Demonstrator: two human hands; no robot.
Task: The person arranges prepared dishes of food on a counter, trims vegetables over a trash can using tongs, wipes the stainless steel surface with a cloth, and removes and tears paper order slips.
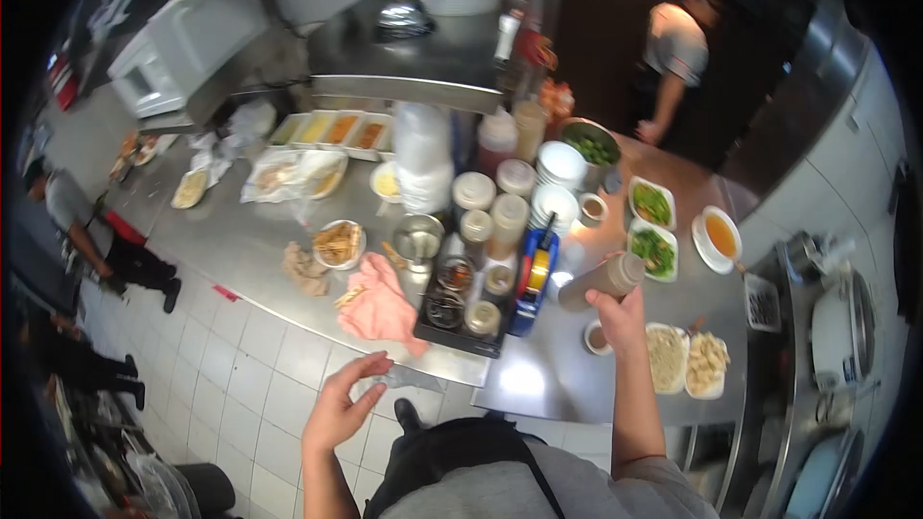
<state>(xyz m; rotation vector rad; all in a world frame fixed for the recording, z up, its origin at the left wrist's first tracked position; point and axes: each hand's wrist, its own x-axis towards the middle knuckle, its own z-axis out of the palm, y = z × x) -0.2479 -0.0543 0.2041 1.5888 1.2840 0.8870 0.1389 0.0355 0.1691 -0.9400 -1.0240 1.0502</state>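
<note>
My right hand point(620, 320) is wrapped round a squeeze bottle point(598, 286) with grey-brown contents, held tilted over the steel counter. Just below the bottle stands a small cup of sauce point(597, 337). Beyond it, two white trays of green salad point(654, 252) sit side by side. My left hand point(348, 400) hovers in front of the counter edge, fingers apart and holding nothing that I can make out. A grey, see-through patch point(409, 378) shows beside its fingertips; I cannot tell what it is. The pink cloth point(377, 304) lies nearest to that hand on the counter.
A black caddy point(460, 338) of bottles and jars stands mid-counter beside a blue tape dispenser point(535, 281). A bowl of orange soup point(719, 231) and trays of pale food point(707, 365) are at right. One person point(678, 48) is across the counter; others are at left.
</note>
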